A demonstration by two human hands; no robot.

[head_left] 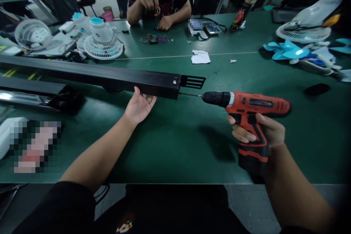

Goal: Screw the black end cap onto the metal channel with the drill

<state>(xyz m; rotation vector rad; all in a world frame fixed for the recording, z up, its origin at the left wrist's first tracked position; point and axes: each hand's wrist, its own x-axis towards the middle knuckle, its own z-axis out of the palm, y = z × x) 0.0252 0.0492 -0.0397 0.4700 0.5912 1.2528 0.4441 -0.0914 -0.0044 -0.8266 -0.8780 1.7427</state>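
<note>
A long black metal housing [109, 75] lies across the green table [175, 146], its right end near the middle. My left hand [139, 106] cups the housing from below and in front, fingers curled against its underside close to that end. My right hand [263, 131] grips the handle of an orange and black cordless drill [246, 108]. The drill points left, and its thin bit [189, 95] touches the end face of the housing, just below a black slotted bracket [193, 81] that sticks out of it.
Another person sits across the table, hands [157, 12] at small wired parts [153, 38]. White desk fans [101, 40] stand at the back left, fan grilles and blue blades [298, 49] at the right. Paper scraps [200, 57] lie mid-table. A second black housing [33, 93] lies left.
</note>
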